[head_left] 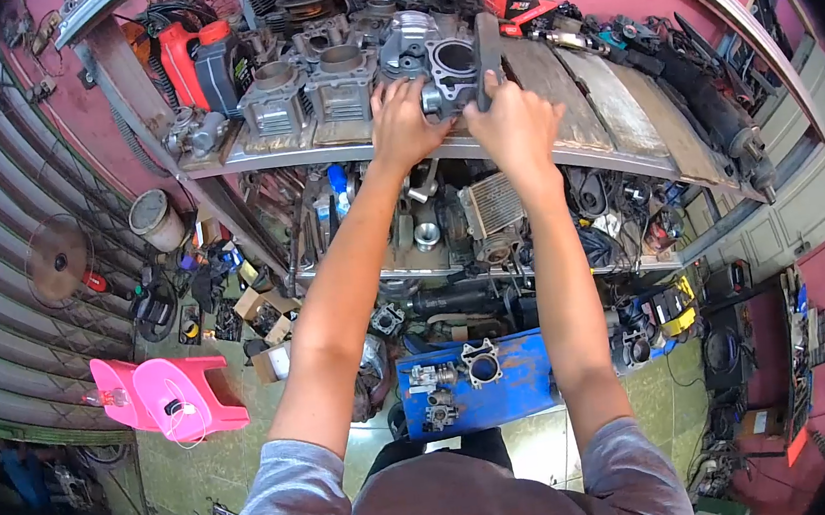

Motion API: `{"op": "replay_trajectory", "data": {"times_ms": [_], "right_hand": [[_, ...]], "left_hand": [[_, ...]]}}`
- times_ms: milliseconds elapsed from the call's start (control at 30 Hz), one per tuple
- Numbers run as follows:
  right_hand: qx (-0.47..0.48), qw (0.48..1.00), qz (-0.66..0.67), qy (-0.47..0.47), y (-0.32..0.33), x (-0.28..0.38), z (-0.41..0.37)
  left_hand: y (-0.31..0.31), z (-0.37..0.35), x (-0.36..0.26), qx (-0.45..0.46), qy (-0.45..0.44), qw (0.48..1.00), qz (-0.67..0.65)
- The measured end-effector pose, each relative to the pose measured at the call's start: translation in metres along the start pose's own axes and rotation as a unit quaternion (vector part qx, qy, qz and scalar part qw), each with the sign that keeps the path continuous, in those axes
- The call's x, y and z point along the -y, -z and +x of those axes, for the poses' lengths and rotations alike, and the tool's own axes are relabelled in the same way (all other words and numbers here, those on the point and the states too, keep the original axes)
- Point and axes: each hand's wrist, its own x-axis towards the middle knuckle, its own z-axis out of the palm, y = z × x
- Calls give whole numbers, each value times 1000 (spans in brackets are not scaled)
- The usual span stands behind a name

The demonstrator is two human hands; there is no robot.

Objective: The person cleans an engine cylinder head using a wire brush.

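Left grip (pixel 402 118) against cylinder (pixel 456 91), closure unclear, right grip (pixel 517 124) around grey bar (pixel 488 43), arms (pixel 340 283) outstretched

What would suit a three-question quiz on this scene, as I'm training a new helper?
1. Multiple choice: what are the left hand and right hand at? (a) the fan (b) a metal engine part (c) the bucket
2. True or false: the red bottle stands beside the dark bottle.
3. Fill in: the low table in front of the person's legs is ____ in colour.
Key: 1 b; 2 true; 3 blue.
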Motion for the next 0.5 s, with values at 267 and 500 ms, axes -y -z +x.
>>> {"op": "replay_trajectory", "data": {"times_ms": [267, 500], "right_hand": [[66, 996, 14, -59, 8, -14, -11], [-13, 999, 26, -22, 30, -17, -53]], "left_hand": [[5, -2, -5, 26, 19, 999, 19], [5, 2, -5, 19, 15, 1000, 11]]}}
